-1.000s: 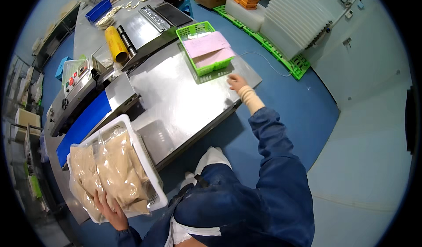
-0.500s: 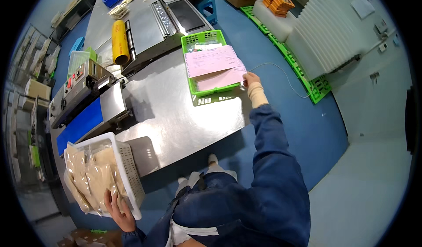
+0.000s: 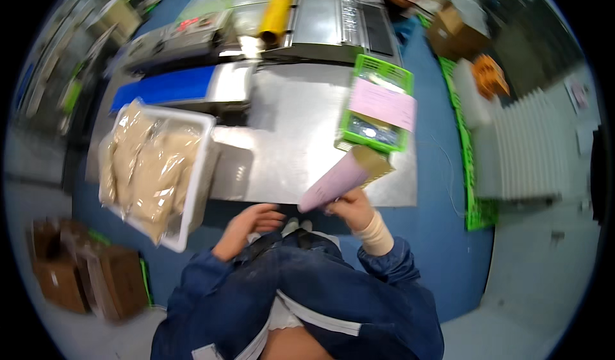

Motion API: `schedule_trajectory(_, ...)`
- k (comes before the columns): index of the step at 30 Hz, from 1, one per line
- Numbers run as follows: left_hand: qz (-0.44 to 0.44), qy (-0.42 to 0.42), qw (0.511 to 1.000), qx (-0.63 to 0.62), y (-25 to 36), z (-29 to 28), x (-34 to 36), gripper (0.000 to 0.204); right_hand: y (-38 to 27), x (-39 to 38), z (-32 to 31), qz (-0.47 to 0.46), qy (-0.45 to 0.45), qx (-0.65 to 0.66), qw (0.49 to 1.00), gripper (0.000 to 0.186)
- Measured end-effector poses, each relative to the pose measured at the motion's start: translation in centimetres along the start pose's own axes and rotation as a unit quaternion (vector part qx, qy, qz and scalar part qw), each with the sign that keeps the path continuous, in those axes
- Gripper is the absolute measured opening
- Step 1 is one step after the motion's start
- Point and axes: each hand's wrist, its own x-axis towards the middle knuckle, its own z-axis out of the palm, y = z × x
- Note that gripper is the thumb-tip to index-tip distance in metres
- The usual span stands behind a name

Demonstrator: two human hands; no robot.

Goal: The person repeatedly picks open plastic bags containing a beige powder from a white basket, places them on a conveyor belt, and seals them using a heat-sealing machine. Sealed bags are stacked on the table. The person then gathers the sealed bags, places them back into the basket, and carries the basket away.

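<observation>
Pale-purple sheet (image 3: pixel 333 186) — curled, brown-backed — pinched in the right hand (image 3: pixel 349 206); left hand (image 3: pixel 253 222) loosely curled, empty.

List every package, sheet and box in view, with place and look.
Clear bags of tan goods: in the white tub, table's left end.
Pink sheet: flat over the green crate.
Lilac sheet: curled, in right hand.
Brown boxes: on the floor, lower left.

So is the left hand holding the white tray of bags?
No, the left hand is empty, apart from the white plastic tray of clear bags.
</observation>
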Motion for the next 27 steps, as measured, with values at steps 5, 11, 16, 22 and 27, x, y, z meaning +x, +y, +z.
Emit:
schedule_trajectory(5,0.054,-0.055,0.939,-0.334,1.1,0.7,-1.9,0.053,0.3,4.0,9.2,-0.157,-0.309,-0.028,0.938,0.020)
schedule_trajectory(11,0.358,0.304,0.859,-0.202,4.9,-5.0,-8.8,0.045,4.7,7.6,13.2,-0.045,-0.335,-0.044,0.940,0.014)
schedule_trajectory(16,0.411,0.473,0.778,-0.046,7.4,-15.1,-11.0,0.033,8.4,15.8,18.6,0.021,-0.223,-0.114,0.968,0.019)
schedule_trajectory(22,0.262,0.596,0.748,0.125,9.3,-30.9,-10.3,0.043,12.1,25.2,27.1,0.050,-0.235,-0.111,0.964,0.024)
schedule_trajectory(27,0.173,0.624,0.713,0.269,8.3,-36.7,-11.3,0.065,10.3,26.2,26.9,0.018,-0.147,-0.490,0.859,0.034)
